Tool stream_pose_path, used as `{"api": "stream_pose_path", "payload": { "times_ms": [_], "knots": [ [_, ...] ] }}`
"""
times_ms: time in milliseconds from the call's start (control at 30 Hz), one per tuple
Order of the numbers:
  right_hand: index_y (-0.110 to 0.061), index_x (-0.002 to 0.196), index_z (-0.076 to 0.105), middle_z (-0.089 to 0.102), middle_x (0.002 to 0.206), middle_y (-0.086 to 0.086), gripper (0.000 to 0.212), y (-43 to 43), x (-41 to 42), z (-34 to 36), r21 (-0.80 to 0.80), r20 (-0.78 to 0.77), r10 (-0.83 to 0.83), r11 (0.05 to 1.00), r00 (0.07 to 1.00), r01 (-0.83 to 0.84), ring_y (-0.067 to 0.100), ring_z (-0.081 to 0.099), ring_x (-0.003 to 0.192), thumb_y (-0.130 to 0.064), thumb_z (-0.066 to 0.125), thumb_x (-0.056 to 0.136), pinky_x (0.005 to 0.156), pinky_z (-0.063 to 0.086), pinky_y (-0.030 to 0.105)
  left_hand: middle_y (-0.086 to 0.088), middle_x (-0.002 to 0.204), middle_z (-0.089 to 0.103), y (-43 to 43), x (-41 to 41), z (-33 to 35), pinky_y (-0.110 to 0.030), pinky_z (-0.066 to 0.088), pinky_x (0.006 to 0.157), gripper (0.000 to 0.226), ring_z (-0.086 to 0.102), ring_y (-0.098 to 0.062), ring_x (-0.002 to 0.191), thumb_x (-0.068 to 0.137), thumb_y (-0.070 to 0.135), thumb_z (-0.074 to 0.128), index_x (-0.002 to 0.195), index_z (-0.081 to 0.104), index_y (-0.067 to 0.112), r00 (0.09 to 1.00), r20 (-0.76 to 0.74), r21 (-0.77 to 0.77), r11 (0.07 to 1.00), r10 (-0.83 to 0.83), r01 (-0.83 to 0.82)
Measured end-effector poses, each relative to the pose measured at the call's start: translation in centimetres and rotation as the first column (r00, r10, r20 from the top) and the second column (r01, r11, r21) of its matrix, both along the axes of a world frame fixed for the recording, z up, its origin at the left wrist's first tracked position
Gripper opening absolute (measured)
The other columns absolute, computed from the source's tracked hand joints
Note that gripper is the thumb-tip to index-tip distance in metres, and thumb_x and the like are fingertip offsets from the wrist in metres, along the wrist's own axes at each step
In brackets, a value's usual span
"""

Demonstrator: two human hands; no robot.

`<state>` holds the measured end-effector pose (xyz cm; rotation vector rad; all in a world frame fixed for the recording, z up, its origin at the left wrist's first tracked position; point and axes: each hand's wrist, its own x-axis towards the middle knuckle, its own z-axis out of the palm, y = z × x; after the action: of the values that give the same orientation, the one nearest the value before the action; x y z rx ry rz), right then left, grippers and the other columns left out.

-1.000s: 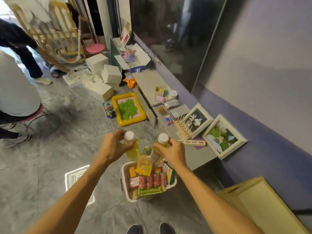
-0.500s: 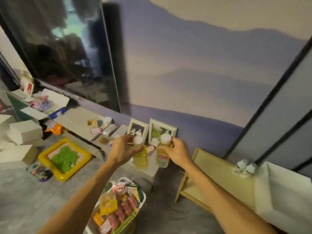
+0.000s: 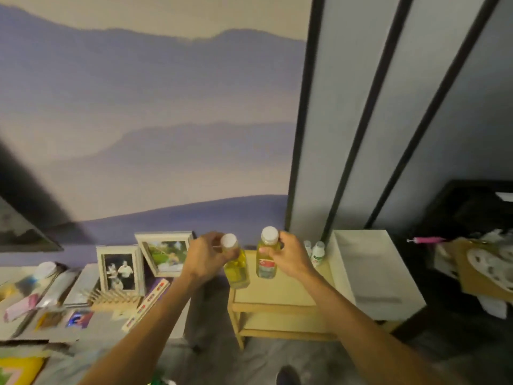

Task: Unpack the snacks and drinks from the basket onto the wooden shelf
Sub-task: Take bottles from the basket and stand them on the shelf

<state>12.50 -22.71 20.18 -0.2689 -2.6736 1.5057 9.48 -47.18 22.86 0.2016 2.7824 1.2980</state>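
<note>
The left hand (image 3: 206,259) is gripping one yellow drink bottle (image 3: 237,269) just under its white cap, fingers (image 3: 215,240) curling around the neck. The right hand (image 3: 290,258) is grasping a second bottle (image 3: 266,262) the same way. Both are hanging roughly upright over the top of the wooden shelf (image 3: 277,294), seemingly not touching it. The best approach is probably lowering them straight down with bases flat, keeping them apart from each other and clear of the small white bottles (image 3: 315,252) standing at the back corner, and only then letting go.
</note>
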Motion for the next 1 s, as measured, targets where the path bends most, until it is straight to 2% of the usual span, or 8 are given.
{"api": "stream_pose_path", "payload": {
  "times_ms": [133, 267, 500, 633, 800, 900, 933, 1000],
  "knots": [
    [-0.021, 0.125, 0.071, 0.075, 0.114, -0.007, 0.051, 4.9, -3.8, -2.8, -0.02, 0.046, -0.021, 1.0, 0.999, 0.022, 0.014, 0.07, 0.103, -0.035, 0.092, 0.081, 0.089, 0.057, 0.034, 0.014, 0.099, 0.075, 5.6, -4.4, -2.6, -0.013, 0.053, 0.069, 0.044, 0.07, 0.009, 0.084, 0.075, 0.045, 0.095, 0.107, 0.07, 0.027, 0.996, 0.082, 0.006, 0.999, -0.042, 0.042],
    [-0.023, 0.12, 0.071, 0.074, 0.109, -0.008, 0.048, 8.1, -7.1, -5.7, -0.028, 0.112, -0.015, 0.999, 0.994, 0.019, 0.015, 0.07, 0.1, -0.034, 0.093, 0.078, 0.091, 0.058, 0.041, 0.01, 0.105, 0.076, 9.6, -7.9, -5.5, -0.028, 0.063, 0.079, 0.049, 0.072, 0.002, 0.091, 0.075, 0.046, 0.095, 0.113, 0.072, 0.024, 0.99, 0.13, -0.007, 0.999, -0.045, 0.046],
    [-0.026, 0.108, 0.068, 0.073, 0.102, -0.005, 0.039, 10.0, -11.6, -12.0, -0.036, 0.185, 0.025, 0.999, 0.982, -0.019, 0.017, 0.067, 0.092, -0.028, 0.093, 0.078, 0.081, 0.052, 0.035, 0.015, 0.101, 0.074, 13.1, -12.8, -11.3, -0.036, 0.064, 0.083, 0.046, 0.07, -0.002, 0.094, 0.076, 0.05, 0.092, 0.111, 0.071, 0.03, 0.98, 0.189, -0.054, 0.996, -0.059, 0.07],
    [-0.022, 0.117, 0.07, 0.071, 0.109, -0.005, 0.045, 9.9, -13.1, -15.0, -0.05, 0.212, -0.024, 0.998, 0.977, 0.035, 0.016, 0.065, 0.098, -0.024, 0.092, 0.078, 0.084, 0.048, 0.032, 0.016, 0.1, 0.072, 14.0, -14.8, -14.5, -0.037, 0.064, 0.085, 0.043, 0.069, -0.004, 0.094, 0.078, 0.047, 0.091, 0.111, 0.069, 0.032, 0.969, 0.225, -0.082, 0.989, -0.103, 0.124],
    [-0.02, 0.121, 0.069, 0.07, 0.109, -0.007, 0.049, 10.1, -13.7, -18.6, -0.033, 0.238, -0.112, 0.992, 0.965, 0.123, 0.014, 0.064, 0.099, -0.018, 0.091, 0.077, 0.083, 0.047, 0.025, 0.019, 0.098, 0.072, 14.5, -16.9, -19.3, -0.041, 0.063, 0.081, 0.052, 0.07, -0.006, 0.092, 0.071, 0.066, 0.082, 0.111, 0.068, 0.035, 0.964, 0.234, -0.117, 0.981, -0.126, 0.156],
    [-0.019, 0.124, 0.065, 0.068, 0.111, -0.007, 0.049, 9.9, -13.4, -20.5, -0.016, 0.266, -0.121, 0.991, 0.956, 0.13, 0.015, 0.064, 0.102, -0.018, 0.088, 0.081, 0.078, 0.041, 0.007, 0.017, 0.102, 0.071, 15.3, -16.7, -20.1, -0.022, 0.058, 0.079, 0.047, 0.069, -0.008, 0.095, 0.078, 0.049, 0.09, 0.115, 0.069, 0.03, 0.954, 0.274, -0.102, 0.983, -0.122, 0.155],
    [-0.018, 0.124, 0.064, 0.067, 0.111, -0.007, 0.048, 9.9, -13.3, -21.0, -0.015, 0.273, -0.123, 0.991, 0.954, 0.132, 0.014, 0.064, 0.102, -0.018, 0.088, 0.082, 0.078, 0.04, 0.004, 0.016, 0.101, 0.068, 15.5, -16.5, -20.4, -0.009, 0.051, 0.074, 0.043, 0.067, -0.006, 0.093, 0.081, 0.043, 0.091, 0.114, 0.068, 0.027, 0.951, 0.285, -0.1, 0.983, -0.121, 0.155],
    [-0.017, 0.124, 0.063, 0.067, 0.111, -0.006, 0.046, 9.7, -13.1, -21.7, -0.014, 0.277, -0.113, 0.993, 0.954, 0.121, 0.011, 0.062, 0.1, -0.016, 0.087, 0.084, 0.078, 0.043, 0.009, 0.015, 0.1, 0.065, 15.9, -16.2, -21.1, 0.001, 0.041, 0.071, 0.04, 0.06, -0.001, 0.087, 0.084, 0.034, 0.091, 0.114, 0.067, 0.024, 0.948, 0.301, -0.092, 0.986, -0.107, 0.141]
  ]
}}
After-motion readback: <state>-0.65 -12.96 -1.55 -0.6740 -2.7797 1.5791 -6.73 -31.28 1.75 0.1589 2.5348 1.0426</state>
